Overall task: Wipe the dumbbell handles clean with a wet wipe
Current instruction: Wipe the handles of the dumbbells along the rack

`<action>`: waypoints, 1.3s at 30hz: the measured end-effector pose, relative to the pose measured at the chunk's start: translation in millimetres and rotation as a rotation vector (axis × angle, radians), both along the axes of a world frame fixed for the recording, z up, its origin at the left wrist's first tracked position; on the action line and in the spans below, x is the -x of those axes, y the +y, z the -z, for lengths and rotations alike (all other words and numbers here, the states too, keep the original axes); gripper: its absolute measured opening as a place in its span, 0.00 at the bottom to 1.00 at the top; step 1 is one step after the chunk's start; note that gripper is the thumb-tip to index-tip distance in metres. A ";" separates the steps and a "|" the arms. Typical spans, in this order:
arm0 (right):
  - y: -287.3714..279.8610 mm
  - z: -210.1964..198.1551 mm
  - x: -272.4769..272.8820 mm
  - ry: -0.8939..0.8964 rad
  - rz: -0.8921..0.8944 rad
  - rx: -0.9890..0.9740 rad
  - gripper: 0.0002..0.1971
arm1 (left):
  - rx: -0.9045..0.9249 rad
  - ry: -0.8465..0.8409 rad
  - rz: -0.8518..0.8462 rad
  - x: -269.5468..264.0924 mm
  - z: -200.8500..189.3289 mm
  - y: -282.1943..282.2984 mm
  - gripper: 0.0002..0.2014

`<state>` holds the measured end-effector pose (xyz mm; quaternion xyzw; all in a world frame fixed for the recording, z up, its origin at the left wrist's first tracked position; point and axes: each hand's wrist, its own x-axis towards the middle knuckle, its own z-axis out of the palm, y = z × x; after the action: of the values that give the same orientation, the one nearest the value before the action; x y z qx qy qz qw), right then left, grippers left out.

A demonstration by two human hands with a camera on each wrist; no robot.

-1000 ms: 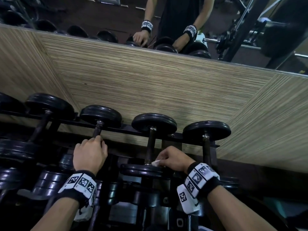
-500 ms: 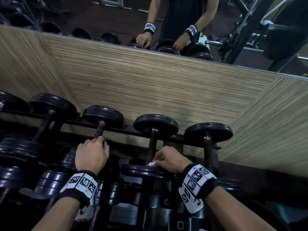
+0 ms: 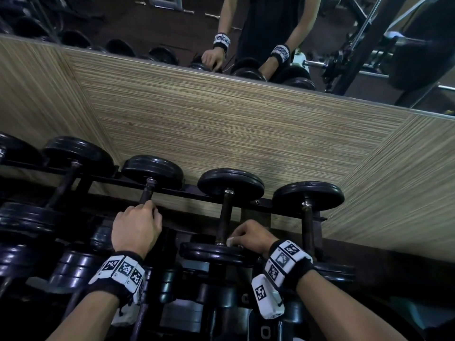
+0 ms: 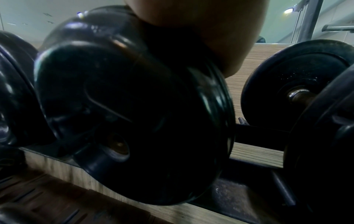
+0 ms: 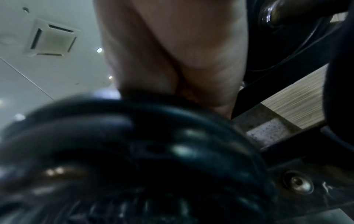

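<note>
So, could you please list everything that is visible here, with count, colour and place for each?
Dumbbells: at least five on the top rail, black plates with dark handles, in a row; more on lower tiers, too dark to count.
Rack: one, black metal, against the wall.
Wet wipe: one, white, at the near end of the fourth dumbbell's handle.
Wall panel: beige, striped, behind the rack.
Mirror: one, above the panel, reflecting the person and gym equipment.
Wrist bands: two, black and white with markers, one on each wrist.
Left hand: grips the third dumbbell's handle.
Right hand: holds the wipe at the handle.
</note>
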<state>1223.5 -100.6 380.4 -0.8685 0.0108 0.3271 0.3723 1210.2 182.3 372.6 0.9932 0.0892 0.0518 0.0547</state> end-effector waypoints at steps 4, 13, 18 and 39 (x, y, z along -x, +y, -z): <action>-13.7 -16.0 8.2 -0.027 -0.026 -0.119 0.12 | -0.002 -0.001 0.004 0.0 -0.5 -0.2 0.07; 18.0 -26.5 1.0 -0.198 -0.240 -0.016 0.11 | -0.019 0.012 0.020 2.2 -0.3 0.5 0.06; -3.4 -17.7 6.1 -0.146 -0.135 0.064 0.07 | -0.008 0.065 -0.006 3.4 -6.1 -2.3 0.06; -9.7 5.8 44.6 -0.089 0.443 -0.658 0.07 | 1.067 0.676 0.414 -13.8 -16.1 -88.5 0.07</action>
<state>1178.8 -110.4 374.7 -0.6929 0.0763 0.1869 0.6922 1224.0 93.8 388.6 0.7883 -0.0776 -0.3252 0.5166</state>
